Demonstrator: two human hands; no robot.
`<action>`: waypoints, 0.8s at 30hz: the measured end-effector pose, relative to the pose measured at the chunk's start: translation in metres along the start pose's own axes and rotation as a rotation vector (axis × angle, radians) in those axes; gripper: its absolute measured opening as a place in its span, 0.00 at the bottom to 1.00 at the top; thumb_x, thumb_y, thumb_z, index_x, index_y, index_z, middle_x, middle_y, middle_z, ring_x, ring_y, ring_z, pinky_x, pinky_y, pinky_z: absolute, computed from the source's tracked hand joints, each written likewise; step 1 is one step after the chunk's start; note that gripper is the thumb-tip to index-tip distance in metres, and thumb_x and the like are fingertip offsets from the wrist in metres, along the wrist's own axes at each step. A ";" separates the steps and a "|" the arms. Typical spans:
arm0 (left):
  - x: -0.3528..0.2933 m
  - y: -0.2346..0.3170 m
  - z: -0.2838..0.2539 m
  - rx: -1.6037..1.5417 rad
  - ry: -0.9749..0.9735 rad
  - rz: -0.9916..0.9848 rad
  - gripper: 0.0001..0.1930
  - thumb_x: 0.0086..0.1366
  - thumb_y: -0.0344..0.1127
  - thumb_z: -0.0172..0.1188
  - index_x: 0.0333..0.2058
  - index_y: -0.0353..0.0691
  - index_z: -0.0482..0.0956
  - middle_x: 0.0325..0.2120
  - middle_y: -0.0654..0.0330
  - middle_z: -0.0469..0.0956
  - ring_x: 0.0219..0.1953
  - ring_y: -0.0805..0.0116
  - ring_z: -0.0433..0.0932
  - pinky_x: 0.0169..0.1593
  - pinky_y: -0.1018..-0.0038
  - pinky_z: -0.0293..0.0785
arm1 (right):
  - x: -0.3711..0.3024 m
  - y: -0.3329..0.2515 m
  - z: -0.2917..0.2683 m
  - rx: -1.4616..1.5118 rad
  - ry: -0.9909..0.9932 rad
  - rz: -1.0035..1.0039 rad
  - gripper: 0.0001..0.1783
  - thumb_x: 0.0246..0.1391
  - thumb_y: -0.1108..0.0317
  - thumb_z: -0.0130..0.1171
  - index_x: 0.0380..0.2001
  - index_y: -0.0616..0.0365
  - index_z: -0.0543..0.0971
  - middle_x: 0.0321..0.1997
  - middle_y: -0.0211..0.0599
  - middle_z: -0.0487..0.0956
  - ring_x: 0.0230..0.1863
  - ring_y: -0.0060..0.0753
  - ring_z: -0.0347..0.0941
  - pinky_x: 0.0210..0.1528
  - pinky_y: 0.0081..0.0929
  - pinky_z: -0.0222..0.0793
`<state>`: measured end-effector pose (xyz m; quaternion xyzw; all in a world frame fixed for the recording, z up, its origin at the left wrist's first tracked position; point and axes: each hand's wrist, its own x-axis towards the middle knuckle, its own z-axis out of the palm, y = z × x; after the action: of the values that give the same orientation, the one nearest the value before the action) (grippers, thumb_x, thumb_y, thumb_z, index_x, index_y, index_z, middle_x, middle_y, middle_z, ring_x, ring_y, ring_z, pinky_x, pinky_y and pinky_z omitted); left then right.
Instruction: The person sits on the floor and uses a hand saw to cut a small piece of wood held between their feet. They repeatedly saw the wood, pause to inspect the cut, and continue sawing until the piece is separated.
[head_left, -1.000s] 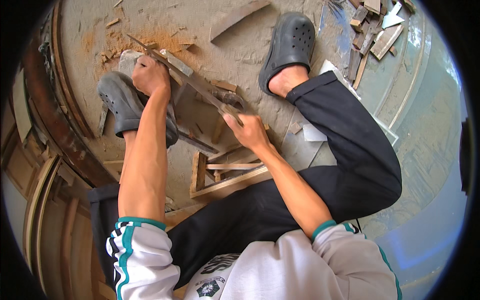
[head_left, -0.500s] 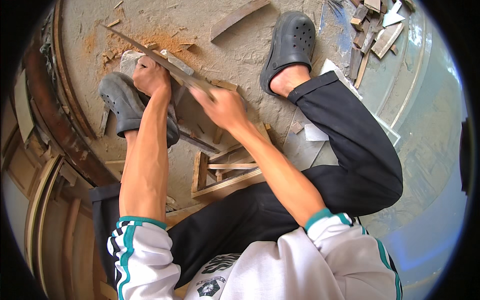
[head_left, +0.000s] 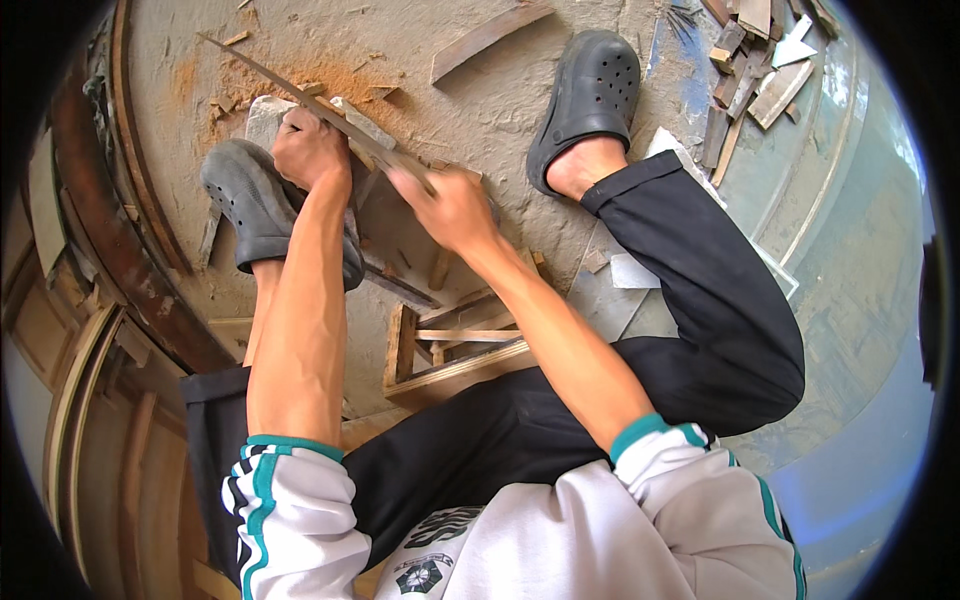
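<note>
Grey rubbery clog with round holes [head_left: 245, 195] on the left, bare left hand [head_left: 310, 150] just past it, fingers curled tight. Anyone see what's under them?

— Nope, hidden. Nearest thing is that chunky off-white block [head_left: 266, 118] beside the knuckles. Then the long, tapering, saw-like metal blade [head_left: 350, 130] slants from upper left, right by the left hand, down to the right hand [head_left: 455, 205], which is wrapped round its near end.

— That closeness bugs me. If the blade hopped or skated sideways, I reckon the knuckles could get nicked. A wobbly support or a rushed stroke could cause it.

— Agreed, and the left foot's pretty near too. Teeth are too blurred to judge. What about materials?

— Far left, a rust-brown scuffed beam [head_left: 150, 290], bowed by the lens. Then powdery orange sawdust [head_left: 340, 76] on a gritty, concrete-looking floor [head_left: 475, 120]. Below the right hand, an open pale-wood box frame [head_left: 450, 376] with layered-looking edges.

— Then a flat brown wooden strip [head_left: 490, 42], and far right a jumble of rough, blocky wood offcuts [head_left: 783, 92] with a smooth white arrow-shaped piece [head_left: 795, 45].
</note>
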<state>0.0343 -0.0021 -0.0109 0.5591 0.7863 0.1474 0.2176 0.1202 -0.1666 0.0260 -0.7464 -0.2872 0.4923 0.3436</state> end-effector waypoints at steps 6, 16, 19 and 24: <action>0.001 -0.002 -0.003 -0.032 0.019 0.025 0.25 0.61 0.54 0.56 0.27 0.32 0.83 0.21 0.43 0.80 0.24 0.48 0.80 0.32 0.58 0.73 | -0.013 -0.003 -0.002 0.001 0.049 0.032 0.38 0.58 0.33 0.51 0.23 0.61 0.84 0.15 0.50 0.77 0.15 0.40 0.74 0.23 0.38 0.68; 0.001 -0.004 -0.006 0.020 0.016 0.001 0.22 0.60 0.52 0.57 0.26 0.35 0.83 0.22 0.42 0.80 0.26 0.45 0.80 0.34 0.57 0.74 | -0.034 0.012 -0.004 0.094 0.080 0.054 0.32 0.58 0.38 0.55 0.26 0.60 0.85 0.19 0.53 0.79 0.19 0.42 0.78 0.26 0.37 0.71; -0.001 -0.004 -0.004 0.019 -0.021 -0.002 0.22 0.61 0.52 0.57 0.26 0.35 0.83 0.23 0.42 0.80 0.27 0.45 0.81 0.34 0.58 0.74 | 0.023 -0.027 0.009 -0.030 0.009 0.039 0.37 0.57 0.34 0.52 0.24 0.62 0.83 0.17 0.54 0.76 0.19 0.46 0.77 0.25 0.40 0.69; 0.002 0.003 -0.003 0.065 0.035 -0.036 0.22 0.62 0.51 0.55 0.26 0.36 0.83 0.22 0.43 0.80 0.26 0.48 0.81 0.33 0.58 0.74 | -0.056 0.038 -0.016 0.178 0.109 -0.061 0.34 0.61 0.38 0.51 0.33 0.63 0.84 0.18 0.52 0.74 0.16 0.36 0.70 0.23 0.38 0.66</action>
<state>0.0349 0.0010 -0.0072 0.5488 0.8045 0.1276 0.1880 0.1184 -0.2360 0.0304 -0.7293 -0.2457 0.4641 0.4386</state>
